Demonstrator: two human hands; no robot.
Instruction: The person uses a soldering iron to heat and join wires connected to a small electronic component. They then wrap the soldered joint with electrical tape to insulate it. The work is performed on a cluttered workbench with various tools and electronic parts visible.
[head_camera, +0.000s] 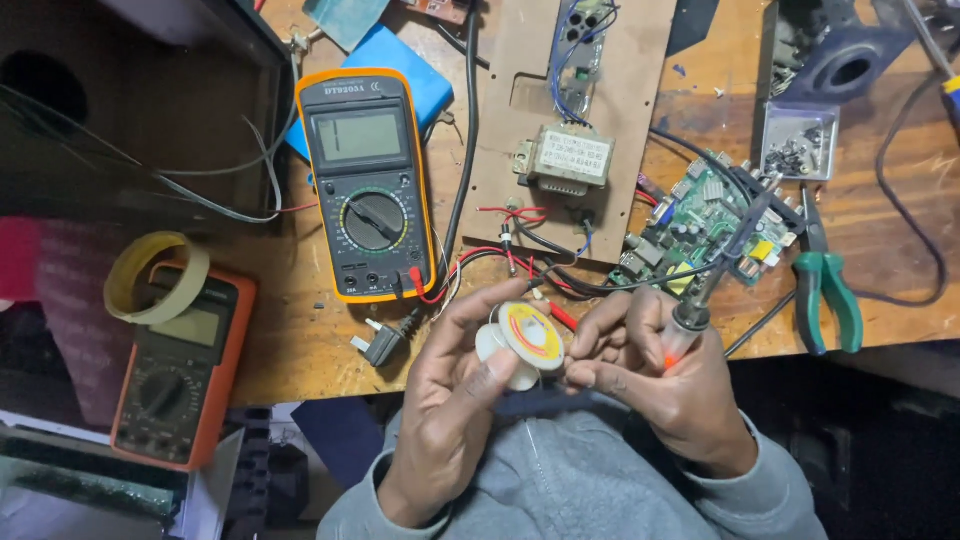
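My left hand (455, 395) grips a small white spool of solder (525, 340) with a yellow and red label, held near the front edge of the wooden bench (290, 330). My right hand (655, 380) pinches at the spool's right side and also holds a soldering iron (715, 265), whose shaft points up and right over a green circuit board (700, 225). A yellow-cased multimeter (370, 185) lies just left of the hands, with red and black leads (500, 262) running toward them.
A transformer (563, 160) sits on a brown board (570, 110). Green-handled pliers (825, 285) and a clear box of small parts (800, 142) lie at right. An orange multimeter (180, 365) with a tape roll (155, 275) on it sits at left, a plug (380, 345) nearby.
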